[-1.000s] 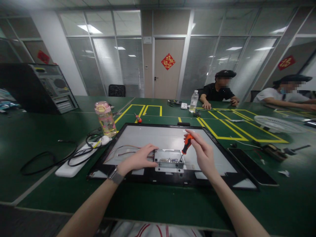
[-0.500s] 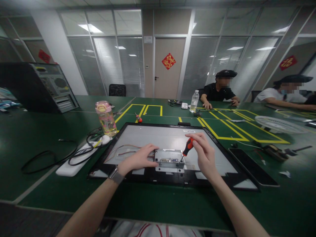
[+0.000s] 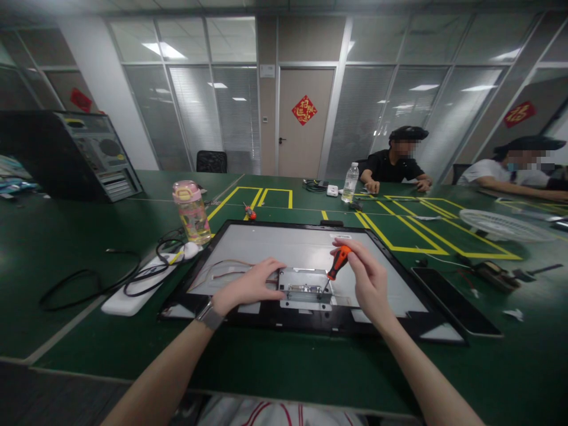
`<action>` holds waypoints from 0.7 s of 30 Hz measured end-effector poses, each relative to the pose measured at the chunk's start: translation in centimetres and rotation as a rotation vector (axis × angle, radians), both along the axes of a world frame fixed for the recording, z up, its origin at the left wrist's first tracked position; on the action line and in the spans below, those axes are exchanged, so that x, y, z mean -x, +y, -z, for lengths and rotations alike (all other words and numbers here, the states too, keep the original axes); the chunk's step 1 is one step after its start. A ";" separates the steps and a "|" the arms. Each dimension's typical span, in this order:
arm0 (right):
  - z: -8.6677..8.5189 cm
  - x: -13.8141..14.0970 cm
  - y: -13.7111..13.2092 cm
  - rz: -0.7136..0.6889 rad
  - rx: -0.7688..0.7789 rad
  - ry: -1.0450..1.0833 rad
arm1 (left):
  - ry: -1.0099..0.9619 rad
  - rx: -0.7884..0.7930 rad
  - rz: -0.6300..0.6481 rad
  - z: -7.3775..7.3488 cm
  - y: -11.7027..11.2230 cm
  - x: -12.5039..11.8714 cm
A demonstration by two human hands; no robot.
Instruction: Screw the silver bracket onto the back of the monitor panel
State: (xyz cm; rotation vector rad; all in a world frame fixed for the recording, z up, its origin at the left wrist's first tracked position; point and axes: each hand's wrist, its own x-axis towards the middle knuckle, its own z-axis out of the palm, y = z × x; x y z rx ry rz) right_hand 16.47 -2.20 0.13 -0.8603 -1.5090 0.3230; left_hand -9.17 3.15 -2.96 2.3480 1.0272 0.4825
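A flat display panel (image 3: 275, 242) with a black frame lies back side up on the table in front of me. A small metal housing (image 3: 306, 278) with a row of connector ports sits at its near middle. My left hand (image 3: 251, 284) grips the left end of this housing between thumb and fingers. In my right hand (image 3: 366, 272) is a red and black screwdriver (image 3: 339, 261), held by its handle and tilted. Its tip reaches down to the right part of the port edge; the exact contact point is too small to make out. Thin wires (image 3: 226, 269) run leftward from the housing.
Left of the panel are a white power strip (image 3: 128, 297), black cables and a pink-lidded bottle (image 3: 191, 213). A second screwdriver (image 3: 249, 212) lies behind. On the right is a black phone-like slab (image 3: 455, 300). Two people sit across the table, near a water bottle (image 3: 350, 182).
The screwdriver handle has turned slightly, showing more orange-red. My left hand stays on the housing. Across the table, one person's hand has shifted a little.
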 end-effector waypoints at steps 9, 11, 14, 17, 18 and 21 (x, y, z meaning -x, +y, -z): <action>0.3 -0.2 0.4 0.091 -0.029 -0.021 | -0.012 0.003 -0.005 -0.2 -0.1 -0.1; 0.1 -0.1 0.2 0.015 0.019 0.020 | -0.011 0.006 -0.001 -0.2 -0.1 -0.1; -0.1 0.2 -0.1 -0.070 0.080 0.087 | -0.008 -0.001 0.004 -0.2 -0.1 -0.1; 0.1 0.3 0.1 -0.004 0.057 0.047 | -0.004 -0.015 0.002 -0.1 0.0 -0.1; 0.2 0.3 0.3 0.016 0.041 0.024 | -0.001 -0.017 0.002 -0.1 0.0 -0.1; 0.5 0.2 0.5 0.026 0.025 -0.025 | 0.006 -0.023 0.001 0.1 0.1 -0.1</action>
